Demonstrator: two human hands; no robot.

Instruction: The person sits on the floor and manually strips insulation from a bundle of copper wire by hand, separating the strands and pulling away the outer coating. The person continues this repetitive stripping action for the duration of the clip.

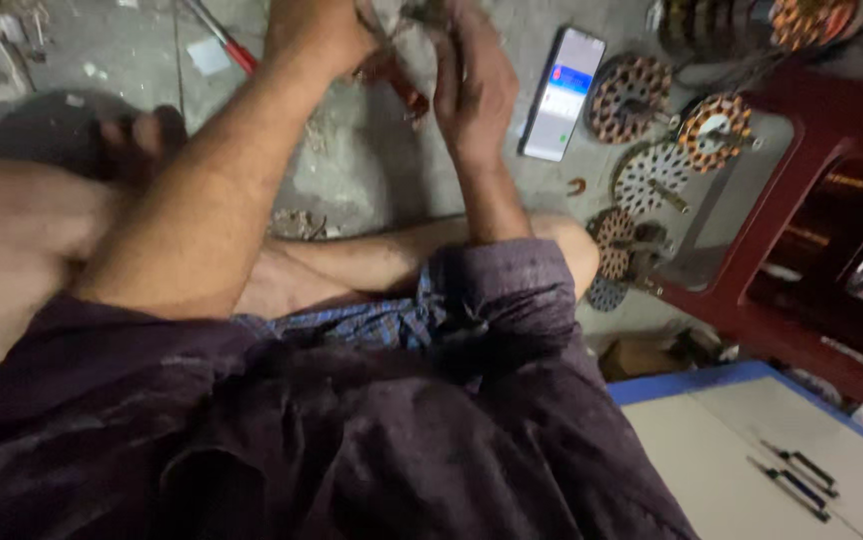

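A person sits on a concrete floor (352, 170) with both hands raised at the top edge of view: the left hand (320, 35) and the right hand (474, 85) are curled together around a small reddish-brown part (399, 82), mostly hidden. Beside the right hand lies one phone (564, 93) with its screen lit, then five round copper-wound coils (631, 97) in a cluster. Two pens (797, 478) lie on a white board (712, 460).

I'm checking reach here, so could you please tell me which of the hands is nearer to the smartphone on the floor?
The right hand: it sits just beside the smartphone, on its left in the picture. The left hand is farther away, beyond the right one.
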